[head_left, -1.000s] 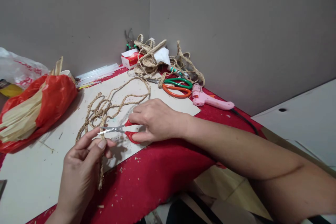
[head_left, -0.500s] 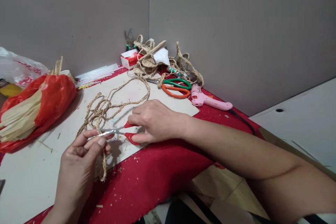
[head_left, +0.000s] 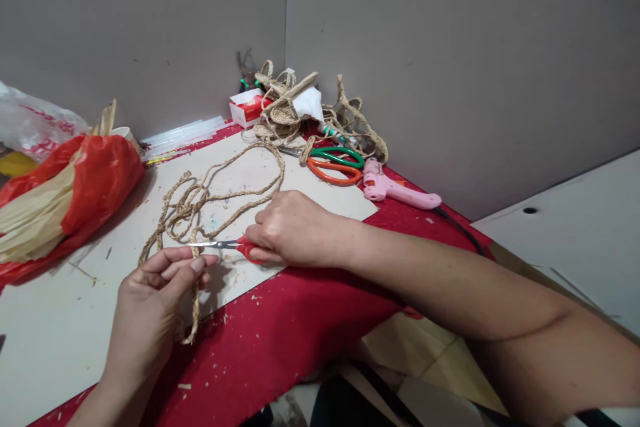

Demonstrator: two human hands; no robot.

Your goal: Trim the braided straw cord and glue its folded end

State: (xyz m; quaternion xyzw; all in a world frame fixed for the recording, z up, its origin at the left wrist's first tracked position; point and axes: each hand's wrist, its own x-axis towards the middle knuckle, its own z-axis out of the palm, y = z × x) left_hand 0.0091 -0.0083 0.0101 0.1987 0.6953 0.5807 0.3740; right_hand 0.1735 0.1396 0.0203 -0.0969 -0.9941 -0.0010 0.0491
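While the left hand (head_left: 153,293) pinches a tan, braided straw cord (head_left: 195,307) between thumb and fingers, the right hand (head_left: 295,230) grips small red-handled metal scissors (head_left: 220,245), blades nearly together across the cord just beyond the left fingertips. With steel so close, a slip could nick the left index finger; a loose pinch might let the cord twist.

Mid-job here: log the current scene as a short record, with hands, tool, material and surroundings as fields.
Left hand: pinching the braided cord near one end
Right hand: gripping the red-handled scissors
Blades: nearly closed, at the cord just beyond the left hand; cut depth unclear
Rest of cord: looped on the white sheet
Left side: red bag holding pale strips
Right side: pink glue gun
Under sheet: red cloth
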